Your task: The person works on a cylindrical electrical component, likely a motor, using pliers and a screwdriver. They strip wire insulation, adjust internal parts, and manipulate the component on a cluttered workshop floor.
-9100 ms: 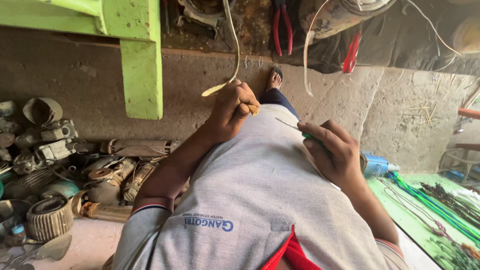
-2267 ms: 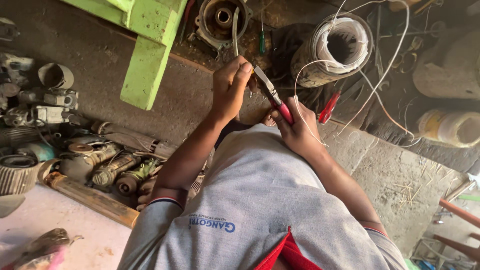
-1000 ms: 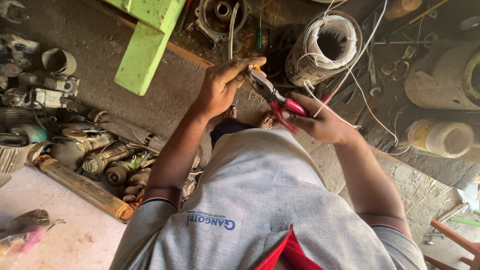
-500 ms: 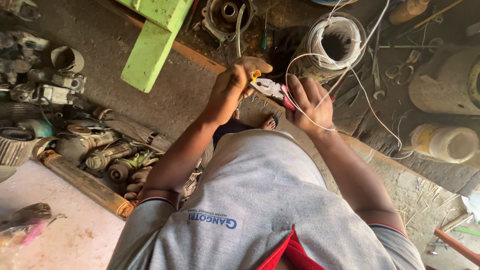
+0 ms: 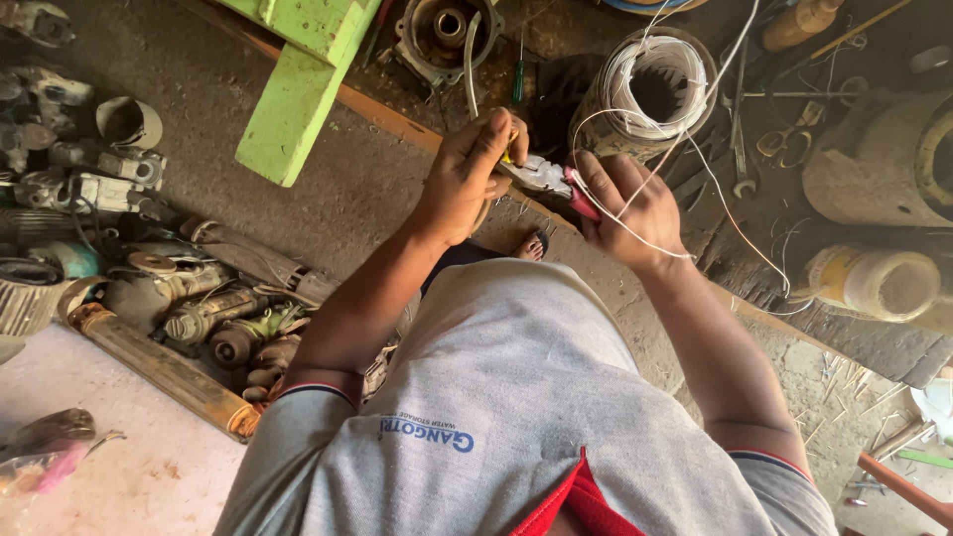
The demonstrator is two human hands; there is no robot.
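Head view: left hand (image 5: 467, 174) pinches a yellow-tipped wire end (image 5: 508, 151) steady while right hand (image 5: 627, 208), closed round red-handled pliers (image 5: 546, 177), works it.

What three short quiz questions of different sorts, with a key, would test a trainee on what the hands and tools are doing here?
1. True or false: the right hand grips red-handled pliers.
2. Which thing runs across the right hand? A) white wire B) blue rope C) metal chain
3. Fill in: the left hand pinches a small ____ piece at the plier tips.

Key: 1 true; 2 A; 3 yellow
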